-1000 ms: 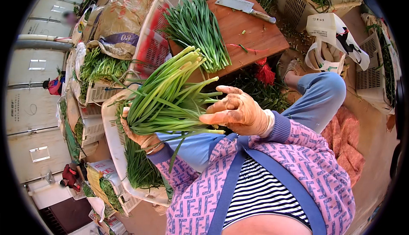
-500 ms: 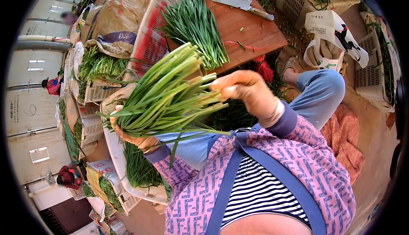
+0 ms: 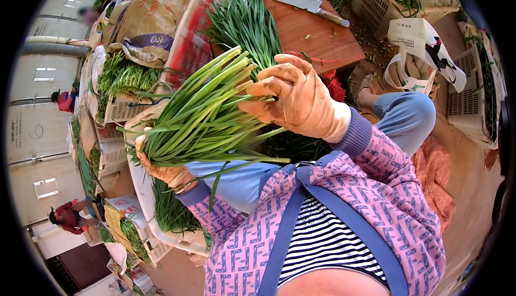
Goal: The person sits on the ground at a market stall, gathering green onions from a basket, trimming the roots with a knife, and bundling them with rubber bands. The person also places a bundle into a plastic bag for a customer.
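Note:
My left hand (image 3: 156, 161), in a tan glove, is wrapped round the leafy end of a loose bunch of garlic chives (image 3: 201, 118). Its pale stem ends fan out up and to the right. Against those ends is my right hand (image 3: 301, 97), in a stained tan glove, its fingers apart and touching or just in front of the stems. Some stem ends are hidden behind it. Beyond, a second pile of garlic chives (image 3: 247, 24) lies on a reddish-brown wooden board (image 3: 336, 43). A cleaver (image 3: 309, 7) rests on the board's far side.
Red ties (image 3: 336, 86) hang at the board's near edge. A white crate (image 3: 145, 199) with chives stands at my left. Stacked crates and a plastic-covered bundle (image 3: 156, 14) rise behind it. To the right are a white bag (image 3: 411, 43) and another crate (image 3: 465, 92).
My right hand has moved left and toward the camera, over the stem ends, and its fingers have spread. The left hand keeps its hold, with the bunch nearly in the same place.

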Tool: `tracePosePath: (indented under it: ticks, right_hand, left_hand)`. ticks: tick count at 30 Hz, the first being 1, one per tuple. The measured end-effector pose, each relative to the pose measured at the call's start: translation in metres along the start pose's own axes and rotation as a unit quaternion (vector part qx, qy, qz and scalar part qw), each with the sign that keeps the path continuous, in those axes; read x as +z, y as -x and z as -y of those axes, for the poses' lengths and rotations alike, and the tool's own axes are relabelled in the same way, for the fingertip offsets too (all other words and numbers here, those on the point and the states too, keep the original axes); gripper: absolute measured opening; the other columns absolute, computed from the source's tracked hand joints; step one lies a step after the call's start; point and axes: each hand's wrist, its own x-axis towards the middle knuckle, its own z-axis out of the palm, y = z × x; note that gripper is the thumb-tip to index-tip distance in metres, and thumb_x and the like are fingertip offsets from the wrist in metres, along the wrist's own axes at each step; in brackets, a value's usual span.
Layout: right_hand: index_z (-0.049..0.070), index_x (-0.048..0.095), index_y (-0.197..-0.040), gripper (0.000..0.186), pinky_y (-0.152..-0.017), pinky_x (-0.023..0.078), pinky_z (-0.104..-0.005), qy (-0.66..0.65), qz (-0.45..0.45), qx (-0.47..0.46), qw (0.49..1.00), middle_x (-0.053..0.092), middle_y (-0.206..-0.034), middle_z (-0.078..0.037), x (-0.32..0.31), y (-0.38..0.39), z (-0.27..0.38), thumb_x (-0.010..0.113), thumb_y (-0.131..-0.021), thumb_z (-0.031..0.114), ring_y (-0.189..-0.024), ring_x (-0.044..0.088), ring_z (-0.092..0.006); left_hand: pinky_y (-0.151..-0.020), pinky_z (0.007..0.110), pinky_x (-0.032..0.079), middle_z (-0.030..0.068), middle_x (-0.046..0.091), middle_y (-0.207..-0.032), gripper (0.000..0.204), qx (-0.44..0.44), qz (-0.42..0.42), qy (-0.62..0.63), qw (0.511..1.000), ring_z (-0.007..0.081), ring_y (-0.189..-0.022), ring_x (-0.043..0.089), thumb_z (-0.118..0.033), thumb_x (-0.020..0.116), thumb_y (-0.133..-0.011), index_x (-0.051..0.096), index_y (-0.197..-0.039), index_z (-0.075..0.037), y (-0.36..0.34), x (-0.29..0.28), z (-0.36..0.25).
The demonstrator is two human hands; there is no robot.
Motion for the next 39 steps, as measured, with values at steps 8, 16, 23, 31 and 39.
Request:
tracePosePath:
  ticks: [8, 16, 23, 31, 39]
  right_hand:
    - [0.019, 0.070, -0.094, 0.032, -0.076, 0.048, -0.0316, -0.185, -0.030, 0.019, 0.982, 0.064, -0.090, 0.006, 0.018, 0.007, -0.001, 0.075, -0.064, 0.009, -0.085, 0.060, -0.0170]
    - [0.003, 0.070, -0.095, 0.014, -0.084, 0.049, -0.0270, -0.696, 0.037, 0.466, 0.545, 0.069, -0.096, -0.006, 0.015, 0.021, 0.008, 0.071, -0.081, 0.005, -0.094, 0.061, -0.0139]
    - [0.001, 0.062, -0.112, 0.038, -0.087, 0.050, -0.0328, -0.747, 0.040, 0.352, 0.563, 0.067, -0.101, -0.011, -0.033, 0.101, -0.040, 0.070, -0.084, 0.024, -0.098, 0.064, -0.0212]
    - [0.000, 0.013, -0.150, 0.130, -0.104, 0.038, -0.0351, -0.282, 0.045, 0.226, 0.931, 0.035, -0.147, -0.022, -0.039, 0.045, -0.019, 0.087, -0.054, 0.046, -0.131, 0.043, -0.0312]
    - [-0.001, -0.006, -0.149, 0.150, -0.116, 0.017, -0.0349, -0.396, 0.119, 0.086, 0.906, 0.016, -0.154, -0.022, 0.023, -0.086, 0.043, 0.095, -0.043, 0.033, -0.143, 0.018, -0.0321]
  left_hand:
    - [-0.097, 0.050, 0.049, 0.0107, 0.064, -0.109, 0.024, -0.106, -0.078, 0.143, 0.981, 0.0263, -0.112, 0.056, -0.018, 0.058, -0.092, 0.062, -0.109, -0.002, -0.001, 0.008, 0.003]
    - [-0.093, 0.051, 0.050, 0.0153, 0.062, -0.110, 0.029, -0.147, 0.076, 0.238, 0.957, 0.0296, -0.108, 0.058, -0.024, 0.057, -0.093, 0.059, -0.112, -0.002, -0.009, -0.003, 0.003]
    - [-0.084, 0.047, 0.057, 0.0186, 0.061, -0.114, 0.036, -0.015, 0.001, -0.075, 0.997, 0.0309, -0.099, 0.063, -0.027, 0.054, -0.094, 0.053, -0.117, 0.001, -0.006, 0.002, -0.008]
    - [-0.095, 0.045, 0.051, 0.0192, 0.061, -0.116, 0.046, 0.089, 0.027, -0.185, 0.978, 0.0306, -0.106, 0.060, -0.029, 0.062, -0.090, 0.054, -0.120, 0.005, -0.008, 0.090, -0.047]
    - [-0.103, 0.038, 0.041, 0.0142, 0.064, -0.121, 0.038, 0.389, 0.294, -0.471, 0.735, 0.0318, -0.116, 0.058, -0.008, 0.059, -0.083, 0.061, -0.121, -0.004, 0.011, 0.190, -0.064]
